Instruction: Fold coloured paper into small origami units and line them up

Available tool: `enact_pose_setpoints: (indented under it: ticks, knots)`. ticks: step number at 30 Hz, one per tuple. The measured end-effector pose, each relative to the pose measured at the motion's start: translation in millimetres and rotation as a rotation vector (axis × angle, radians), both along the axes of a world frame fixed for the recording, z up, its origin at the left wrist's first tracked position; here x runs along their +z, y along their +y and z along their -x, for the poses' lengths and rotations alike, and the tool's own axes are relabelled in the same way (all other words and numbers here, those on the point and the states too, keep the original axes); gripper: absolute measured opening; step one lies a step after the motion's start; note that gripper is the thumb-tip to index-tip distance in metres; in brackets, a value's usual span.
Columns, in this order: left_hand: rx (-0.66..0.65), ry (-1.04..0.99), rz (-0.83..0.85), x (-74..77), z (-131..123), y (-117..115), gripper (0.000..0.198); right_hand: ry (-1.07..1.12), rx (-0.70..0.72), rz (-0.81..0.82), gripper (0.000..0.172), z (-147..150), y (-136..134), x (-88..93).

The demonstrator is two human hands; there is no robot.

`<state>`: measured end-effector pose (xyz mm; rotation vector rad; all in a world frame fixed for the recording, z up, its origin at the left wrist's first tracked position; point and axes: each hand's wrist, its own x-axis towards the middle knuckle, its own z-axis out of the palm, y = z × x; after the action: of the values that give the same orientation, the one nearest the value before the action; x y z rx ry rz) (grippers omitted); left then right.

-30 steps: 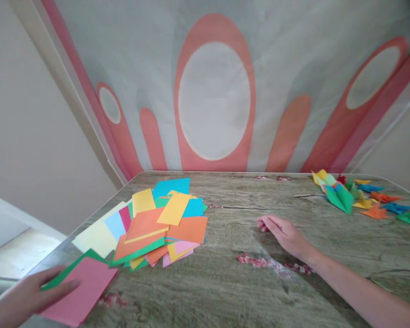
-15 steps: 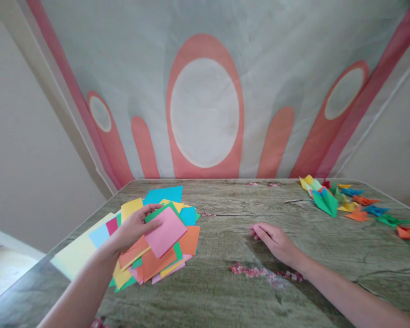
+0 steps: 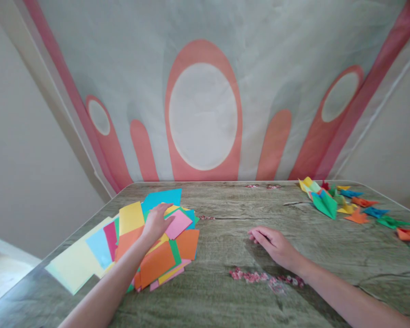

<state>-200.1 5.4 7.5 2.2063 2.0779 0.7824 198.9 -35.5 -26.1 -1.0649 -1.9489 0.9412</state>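
My left hand [image 3: 157,223] is over the pile of coloured paper, its fingers and thumb closed at the left side of a small pink paper sheet [image 3: 179,225]. The sheet's left corner is hidden under the hand. Green and yellow edges show just behind the pink sheet. Beneath and around lie orange paper [image 3: 159,263], yellow paper [image 3: 131,217] and blue paper [image 3: 162,197]. On the bare tabletop to the right, my right hand [image 3: 271,243] rests with curled fingers, and nothing shows in it.
Pale yellow sheets [image 3: 71,269] extend to the pile's left. Several folded paper figures stand at the table's far right, among them a green one [image 3: 324,205] and an orange one [image 3: 357,216]. A printed curtain [image 3: 205,27] hangs behind the wood-patterned table [image 3: 218,296].
My left hand has moved right and slightly away with the pink sheet, uncovering more yellow and orange paper on the left. My right hand has stayed in place.
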Motion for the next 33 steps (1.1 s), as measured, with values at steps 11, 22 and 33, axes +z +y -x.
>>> enact_pose_setpoints:
  ticks: [11,22,33]
  knots:
    - [0.012,0.229,0.263,2.8,-29,-25,0.058,-0.035,-0.015,-0.071,0.031,0,1,2.9]
    - [-0.173,0.281,0.314,7.7,-20,-30,0.062,-0.078,-0.013,-0.142,0.034,1,0,9.5]
    - [-0.283,0.144,0.478,29.4,10,-39,0.066,-0.082,0.024,-0.109,0.032,-1,-1,7.0]
